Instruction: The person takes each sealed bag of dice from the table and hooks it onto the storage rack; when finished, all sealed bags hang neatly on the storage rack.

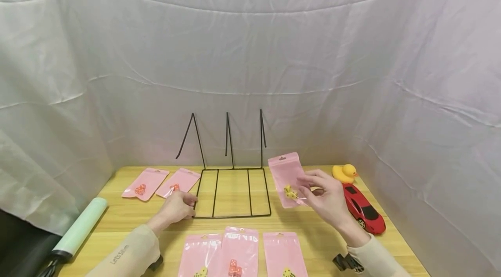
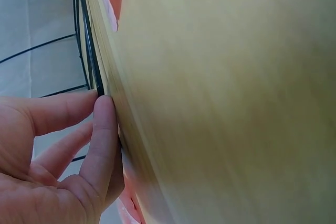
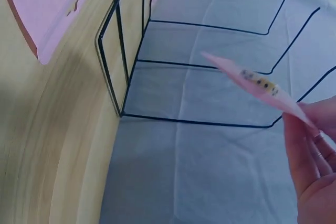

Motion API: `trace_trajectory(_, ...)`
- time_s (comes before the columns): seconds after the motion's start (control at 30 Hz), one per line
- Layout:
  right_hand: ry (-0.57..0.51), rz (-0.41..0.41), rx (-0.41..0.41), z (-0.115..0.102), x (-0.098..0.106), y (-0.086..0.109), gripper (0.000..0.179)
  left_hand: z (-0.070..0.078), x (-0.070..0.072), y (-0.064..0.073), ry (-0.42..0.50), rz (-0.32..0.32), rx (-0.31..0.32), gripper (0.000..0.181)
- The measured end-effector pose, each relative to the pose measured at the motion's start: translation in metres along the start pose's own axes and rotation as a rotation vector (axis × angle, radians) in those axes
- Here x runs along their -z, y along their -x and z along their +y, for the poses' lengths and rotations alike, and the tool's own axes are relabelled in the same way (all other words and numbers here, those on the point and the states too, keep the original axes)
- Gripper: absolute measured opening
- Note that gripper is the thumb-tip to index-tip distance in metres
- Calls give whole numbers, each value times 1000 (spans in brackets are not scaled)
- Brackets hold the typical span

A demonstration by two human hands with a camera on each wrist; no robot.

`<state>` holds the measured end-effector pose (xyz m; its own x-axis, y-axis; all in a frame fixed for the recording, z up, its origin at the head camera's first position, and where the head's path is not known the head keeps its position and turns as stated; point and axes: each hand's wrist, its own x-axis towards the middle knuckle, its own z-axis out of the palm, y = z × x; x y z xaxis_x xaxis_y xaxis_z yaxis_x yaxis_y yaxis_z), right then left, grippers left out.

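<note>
My left hand (image 1: 175,208) rests at the front left corner of a black wire rack (image 1: 235,216) with upright hooks. In the left wrist view, its thumb and fingers pinch the rack's wire (image 2: 90,35). Right of the rack, my right hand (image 1: 325,196) holds a small pink zip bag (image 1: 282,173) by its side edge, off the table. Yellow dice (image 1: 290,192) with black dots show through the bag's clear front. The right wrist view shows this bag (image 3: 236,77) nearly edge-on, near the rack's hooks.
Two pink bags (image 1: 145,183) with red dice lie left of the rack. Several more pink bags (image 1: 279,251) lie along the front. A yellow duck (image 1: 344,173) and a red toy car (image 1: 364,211) are at right. A mint-green cylinder (image 1: 84,225) lies at left. White cloth surrounds the table.
</note>
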<state>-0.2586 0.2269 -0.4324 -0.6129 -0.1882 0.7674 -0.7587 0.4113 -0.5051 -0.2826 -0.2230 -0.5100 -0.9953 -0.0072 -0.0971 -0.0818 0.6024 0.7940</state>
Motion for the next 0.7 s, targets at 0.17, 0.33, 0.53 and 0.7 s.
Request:
trace_trajectory(0.17,-70,0,35,-10,0,1,34,2,0,0,1,-4,-1,53)
trace_trajectory(0.33,-196,13,112,-22,-7,-3,41,2,0,0,-8,-3,1,55)
trace_trajectory(0.53,-287,49,218,-35,-21,-11,44,3,0,-1,-7,-9,7,54)
trace_trajectory(0.7,-321,93,239,-36,-31,-18,41,3,0,0,-11,-14,6,54)
